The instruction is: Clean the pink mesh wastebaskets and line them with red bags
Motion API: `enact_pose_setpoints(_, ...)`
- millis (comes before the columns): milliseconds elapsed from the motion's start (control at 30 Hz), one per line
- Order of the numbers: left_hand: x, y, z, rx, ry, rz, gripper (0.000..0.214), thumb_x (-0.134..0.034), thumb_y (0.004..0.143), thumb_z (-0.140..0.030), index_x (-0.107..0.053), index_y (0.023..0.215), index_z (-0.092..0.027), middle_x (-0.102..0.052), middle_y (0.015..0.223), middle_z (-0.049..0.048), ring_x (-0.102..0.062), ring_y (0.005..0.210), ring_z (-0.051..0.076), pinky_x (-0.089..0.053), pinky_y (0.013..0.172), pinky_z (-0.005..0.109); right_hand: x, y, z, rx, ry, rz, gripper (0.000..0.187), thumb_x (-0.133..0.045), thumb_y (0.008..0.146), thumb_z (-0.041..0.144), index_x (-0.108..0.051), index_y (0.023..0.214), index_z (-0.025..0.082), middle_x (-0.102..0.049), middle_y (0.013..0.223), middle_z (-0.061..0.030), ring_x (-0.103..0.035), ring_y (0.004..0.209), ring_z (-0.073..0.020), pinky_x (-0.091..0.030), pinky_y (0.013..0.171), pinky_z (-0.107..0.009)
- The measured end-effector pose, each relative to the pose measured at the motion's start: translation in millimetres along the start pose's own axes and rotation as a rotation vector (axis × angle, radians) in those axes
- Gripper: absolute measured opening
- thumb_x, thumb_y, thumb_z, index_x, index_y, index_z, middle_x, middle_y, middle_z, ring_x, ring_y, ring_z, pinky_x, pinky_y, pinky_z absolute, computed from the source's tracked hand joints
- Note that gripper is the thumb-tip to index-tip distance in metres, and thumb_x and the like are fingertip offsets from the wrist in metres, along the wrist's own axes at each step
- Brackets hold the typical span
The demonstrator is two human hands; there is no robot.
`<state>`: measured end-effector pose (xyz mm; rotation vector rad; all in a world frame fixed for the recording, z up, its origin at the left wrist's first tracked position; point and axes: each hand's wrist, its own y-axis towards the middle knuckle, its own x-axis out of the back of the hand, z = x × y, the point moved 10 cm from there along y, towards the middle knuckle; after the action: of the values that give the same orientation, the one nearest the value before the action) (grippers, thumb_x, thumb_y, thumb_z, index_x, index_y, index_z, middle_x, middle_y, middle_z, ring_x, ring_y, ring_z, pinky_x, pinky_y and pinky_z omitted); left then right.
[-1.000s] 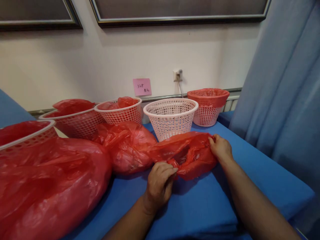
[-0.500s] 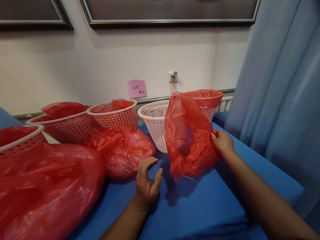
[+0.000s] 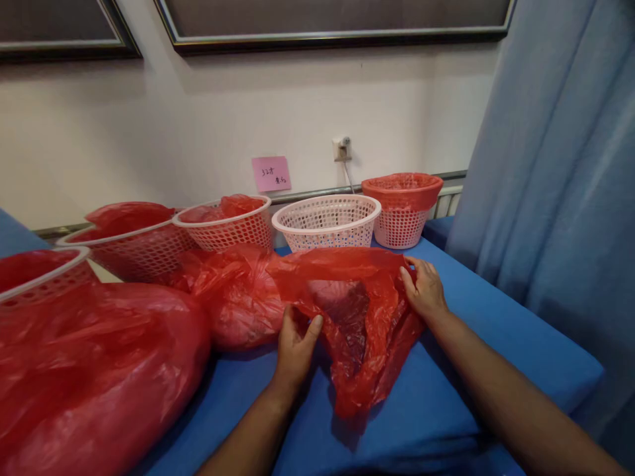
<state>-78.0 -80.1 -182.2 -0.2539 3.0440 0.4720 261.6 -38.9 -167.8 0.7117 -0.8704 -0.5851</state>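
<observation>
A thin red plastic bag (image 3: 381, 317) is spread between my hands above the blue-covered surface, its mouth gaping toward me. My right hand (image 3: 424, 287) grips the bag's upper right edge, thumb on the near side. At the bag's left edge, my left hand (image 3: 296, 337) has its thumb and curled fingers on the film; some of the fingertips are hidden. Just behind the bag stands a pale pink mesh basket (image 3: 325, 228) with no liner. Left of the bag, and touching it, lies a filled red bag (image 3: 238, 304).
A larger bulging red bag (image 3: 99, 377) takes up the near left. White baskets holding red bags (image 3: 223, 228) line the wall. A basket with a red liner folded over its rim (image 3: 401, 198) stands back right. A blue curtain (image 3: 540, 198) hangs at right.
The bag has swung down and left and its mouth has widened, uncovering the pink basket. My right hand has shifted slightly left; my left hand has come onto the bag's edge.
</observation>
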Motion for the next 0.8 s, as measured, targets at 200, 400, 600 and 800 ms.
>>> enact_pose_setpoints(200, 16.6, 15.0, 2.9, 0.090, -0.096, -0.112, 0.043, -0.087, 0.070, -0.042, -0.071, 0.099, -0.015, -0.077, 0.092, 0.0041, -0.072, 0.078, 0.018, -0.057, 0.076, 0.029, -18.6, -7.0, 32.4, 0.206, -0.036, 0.207, 0.048, -0.044, 0.102, 0.037, -0.046, 0.149, 0.026, -0.046, 0.155, -0.0133, -0.048, 0.137, -0.0297, -0.039, 0.109, -0.051)
enact_pose_setpoints(400, 66.9, 24.0, -13.8, 0.116, -0.249, -0.291, 0.053, -0.093, 0.058, -0.033, -0.065, 0.100, -0.018, -0.074, 0.083, -0.0010, -0.070, 0.065, 0.014, -0.058, 0.068, 0.027, -54.1, -24.0, 36.0, 0.206, -0.064, 0.422, 0.051, -0.046, 0.099, 0.032, -0.048, 0.150, 0.028, -0.046, 0.156, -0.0115, -0.044, 0.139, -0.0319, -0.036, 0.108, -0.052)
enact_pose_setpoints(600, 145.3, -4.7, -50.7, 0.026, -0.205, -0.607, 0.041, -0.085, 0.065, -0.019, -0.067, 0.102, -0.019, -0.068, 0.084, -0.0035, -0.063, 0.065, 0.008, -0.052, 0.058, 0.017, -58.3, -24.9, 31.0, 0.207, -0.076, 0.430, 0.052, -0.047, 0.094, 0.022, -0.052, 0.146, 0.023, -0.057, 0.147, -0.0122, -0.052, 0.132, -0.0283, -0.035, 0.108, -0.049)
enact_pose_setpoints(800, 83.2, -53.9, -135.5, -0.455, 0.305, -0.476, 0.029, -0.079, 0.078, -0.028, -0.069, 0.103, -0.022, -0.071, 0.093, 0.0014, -0.068, 0.082, 0.016, -0.058, 0.073, 0.028, -54.2, -24.1, 39.7, 0.220, -0.031, 0.404, 0.049, -0.047, 0.095, 0.022, -0.052, 0.143, 0.018, -0.062, 0.141, -0.0132, -0.056, 0.126, -0.0281, -0.034, 0.106, -0.047)
